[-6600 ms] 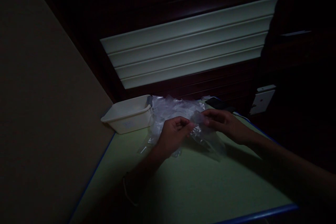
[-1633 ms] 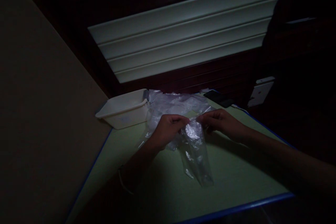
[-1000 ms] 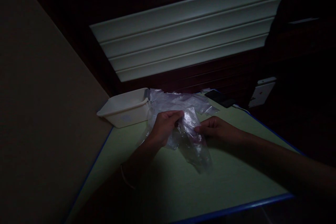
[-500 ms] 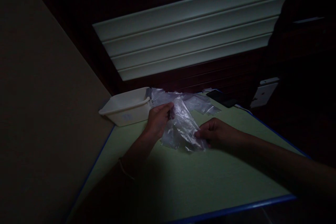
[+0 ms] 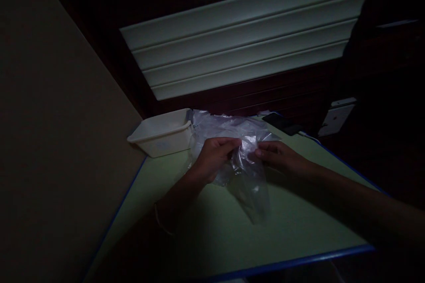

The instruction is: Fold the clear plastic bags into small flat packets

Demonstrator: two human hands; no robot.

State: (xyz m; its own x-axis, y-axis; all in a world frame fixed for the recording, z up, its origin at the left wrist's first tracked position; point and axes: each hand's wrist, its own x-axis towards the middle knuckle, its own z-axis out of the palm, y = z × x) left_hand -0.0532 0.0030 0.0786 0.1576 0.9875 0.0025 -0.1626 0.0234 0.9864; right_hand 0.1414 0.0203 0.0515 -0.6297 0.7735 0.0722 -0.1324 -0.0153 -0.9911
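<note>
A clear plastic bag (image 5: 248,181) hangs between my two hands above a green table (image 5: 292,225), its lower end trailing onto the tabletop. My left hand (image 5: 214,157) pinches the bag's top edge on the left, fingers curled shut. My right hand (image 5: 277,157) pinches the same edge on the right. Behind my hands lies a loose heap of more clear plastic bags (image 5: 229,126). The scene is dim.
A white plastic tub (image 5: 162,135) stands at the table's far left corner, beside the heap. A dark phone (image 5: 280,123) with a white cable lies at the far edge. A beige wall runs along the left. The table has a blue rim (image 5: 299,261).
My right hand rose from low on the bag to its top edge, and my left hand came toward it. The bag now hangs down lengthwise instead of being stretched slantwise.
</note>
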